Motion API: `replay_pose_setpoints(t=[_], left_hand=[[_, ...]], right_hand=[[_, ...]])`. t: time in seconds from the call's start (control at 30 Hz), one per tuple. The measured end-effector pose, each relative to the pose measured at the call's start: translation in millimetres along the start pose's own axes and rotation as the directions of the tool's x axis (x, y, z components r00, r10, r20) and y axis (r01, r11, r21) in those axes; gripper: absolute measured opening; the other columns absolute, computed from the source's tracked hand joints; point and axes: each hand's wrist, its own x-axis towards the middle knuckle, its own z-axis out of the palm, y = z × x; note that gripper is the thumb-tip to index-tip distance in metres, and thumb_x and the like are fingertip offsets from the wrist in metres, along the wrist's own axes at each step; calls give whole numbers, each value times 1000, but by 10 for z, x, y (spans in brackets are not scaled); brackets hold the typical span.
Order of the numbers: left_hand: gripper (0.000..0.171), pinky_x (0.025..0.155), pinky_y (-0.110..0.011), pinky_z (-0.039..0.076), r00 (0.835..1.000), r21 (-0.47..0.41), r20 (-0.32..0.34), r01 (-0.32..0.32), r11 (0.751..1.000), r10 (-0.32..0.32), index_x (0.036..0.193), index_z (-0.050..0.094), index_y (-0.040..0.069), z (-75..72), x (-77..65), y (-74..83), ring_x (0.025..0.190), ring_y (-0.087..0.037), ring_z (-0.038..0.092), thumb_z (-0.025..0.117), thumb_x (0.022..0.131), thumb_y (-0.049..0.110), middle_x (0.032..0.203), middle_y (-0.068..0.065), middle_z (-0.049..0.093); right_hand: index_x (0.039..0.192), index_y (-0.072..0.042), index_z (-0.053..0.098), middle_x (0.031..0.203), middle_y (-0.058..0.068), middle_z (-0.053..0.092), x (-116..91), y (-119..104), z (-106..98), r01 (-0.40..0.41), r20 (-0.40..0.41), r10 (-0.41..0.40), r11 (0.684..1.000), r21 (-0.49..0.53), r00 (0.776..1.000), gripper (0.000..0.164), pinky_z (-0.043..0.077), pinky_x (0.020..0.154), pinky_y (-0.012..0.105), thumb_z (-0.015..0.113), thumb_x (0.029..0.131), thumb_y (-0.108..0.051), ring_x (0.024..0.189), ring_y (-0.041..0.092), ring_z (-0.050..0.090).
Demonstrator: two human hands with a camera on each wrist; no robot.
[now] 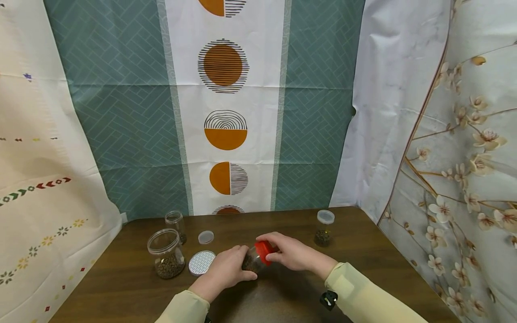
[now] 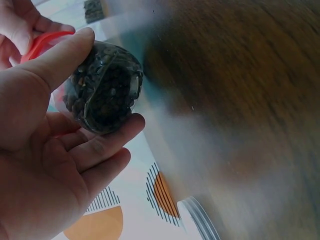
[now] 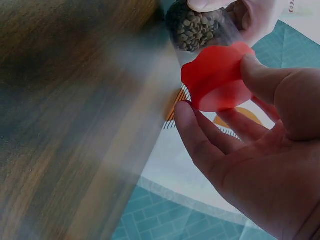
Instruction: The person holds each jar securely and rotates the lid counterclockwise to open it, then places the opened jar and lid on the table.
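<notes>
Left hand (image 1: 226,268) gripping a tilted jar (image 1: 253,259) of dark pellets (image 3: 196,31); right hand (image 1: 294,252) pinching its red lid (image 3: 217,82); white disc (image 1: 201,262) lying on the table (image 1: 363,264) beside the left hand

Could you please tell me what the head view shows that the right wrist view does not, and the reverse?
Only the head view: the large open jar, small open jar, white lid, small lid and lidded jar.
Only the right wrist view: the palm side of the right hand.
Both: the right hand, left hand, held jar, red lid, table and curtain.
</notes>
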Motion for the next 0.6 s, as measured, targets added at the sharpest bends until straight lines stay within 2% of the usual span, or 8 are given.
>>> replay_pose_setpoints(t=[0.27, 0.37, 0.47, 0.6], left_hand=[[60, 78, -45, 59, 1000, -4, -10, -6, 1000, 6, 122, 68, 4, -9, -6, -5, 86, -22, 68, 98, 85, 41, 104, -4, 69], [60, 79, -45, 60, 1000, 4, -14, -12, 1000, 13, 121, 68, 4, -9, -10, 1, 86, -23, 68, 98, 84, 41, 103, -4, 69], [60, 80, -46, 60, 1000, 11, -12, -13, 1000, 14, 121, 68, 4, -6, -12, -1, 88, -24, 69, 98, 85, 42, 104, -5, 69], [61, 83, -48, 60, 1000, 8, -5, -3, 1000, 3, 123, 68, 4, -10, -11, 1, 91, -26, 70, 97, 85, 43, 107, -6, 70]], right_hand=[[161, -16, 53, 154, 7, 56, -7, 10, 33, 26, -21, -25, 999, 36, 999, 63, 56, 107, 55, 79, 104, -11, 125, 29, 64], [163, -17, 51, 158, 9, 51, -4, 7, 51, 11, -37, -10, 999, 40, 999, 65, 57, 106, 53, 80, 104, -19, 124, 27, 64], [163, -18, 52, 156, 11, 53, 9, -4, 62, -42, -67, 43, 999, 19, 997, 63, 56, 104, 54, 77, 107, -34, 124, 29, 66], [160, -16, 56, 139, 11, 65, 40, -18, 65, -129, -102, 129, 992, 10, 986, 59, 57, 98, 54, 70, 110, -44, 117, 30, 69]])
